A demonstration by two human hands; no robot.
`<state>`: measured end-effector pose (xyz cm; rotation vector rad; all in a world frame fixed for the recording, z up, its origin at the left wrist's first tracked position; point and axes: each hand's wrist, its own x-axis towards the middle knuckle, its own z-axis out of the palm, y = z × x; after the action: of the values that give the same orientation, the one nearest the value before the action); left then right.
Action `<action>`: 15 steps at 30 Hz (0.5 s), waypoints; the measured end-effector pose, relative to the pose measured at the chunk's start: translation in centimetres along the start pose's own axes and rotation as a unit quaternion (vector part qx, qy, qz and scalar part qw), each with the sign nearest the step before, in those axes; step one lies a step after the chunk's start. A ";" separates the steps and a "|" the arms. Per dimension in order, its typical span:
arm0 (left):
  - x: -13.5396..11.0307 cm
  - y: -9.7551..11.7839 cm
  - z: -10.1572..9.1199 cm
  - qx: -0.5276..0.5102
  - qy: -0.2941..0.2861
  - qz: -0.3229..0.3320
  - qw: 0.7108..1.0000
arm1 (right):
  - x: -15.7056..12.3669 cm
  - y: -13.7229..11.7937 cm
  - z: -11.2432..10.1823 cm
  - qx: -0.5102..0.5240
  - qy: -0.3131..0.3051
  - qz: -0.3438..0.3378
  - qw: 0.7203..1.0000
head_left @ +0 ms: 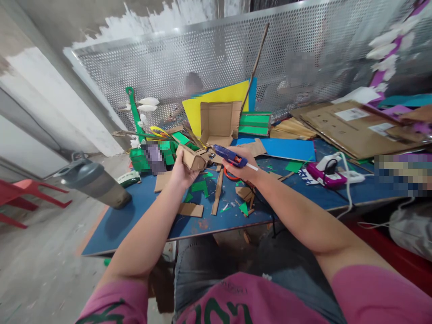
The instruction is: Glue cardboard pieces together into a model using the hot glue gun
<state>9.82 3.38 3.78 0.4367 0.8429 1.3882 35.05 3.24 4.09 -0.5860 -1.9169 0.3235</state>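
My left hand (184, 171) is wrapped round a small folded cardboard box (191, 159), held up over the middle of the table. In my right hand (245, 165) is a blue glue gun (229, 155), with a white glue stick (252, 168) poking out of its back end. The gun's nozzle points left, just above and right of the cardboard piece; I cannot tell whether they touch. Under my right hand lies something with an orange-red handle (231, 175), partly hidden. Green and brown scraps (201, 188) are strewn below both hands.
A shaker bottle (97, 182) stands at the blue table's (141, 220) left edge. Behind are an open cardboard box (219, 121), yellow board (216, 94) and a long stick (256, 63). To the right sit a purple power strip (322, 174) with cables and stacked flat cardboard (337, 123).
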 end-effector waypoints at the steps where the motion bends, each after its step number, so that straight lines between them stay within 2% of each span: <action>1: -0.1 -0.1 0.1 0.000 -0.005 -0.001 1.000 | 0.0 0.0 0.1 0.003 -0.006 0.005 1.000; 6: -0.3 -0.5 0.2 0.003 -0.040 0.011 0.999 | 0.1 -0.2 0.7 0.040 -0.015 0.032 0.999; 9: -0.1 -0.9 0.1 0.003 -0.035 0.021 0.999 | -0.1 -0.4 1.2 0.071 -0.014 0.042 0.996; 12: 0.1 -1.6 0.0 0.004 -0.033 0.030 0.999 | -0.4 -0.5 2.0 0.113 -0.005 0.082 0.990; 15: 0.1 -2.2 0.2 0.001 -0.032 0.049 0.998 | -0.7 -0.3 2.8 0.110 0.018 0.104 0.988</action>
<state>11.46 3.12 2.29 0.5271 0.7793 1.4565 32.62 2.71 2.56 -0.6398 -1.7589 0.6439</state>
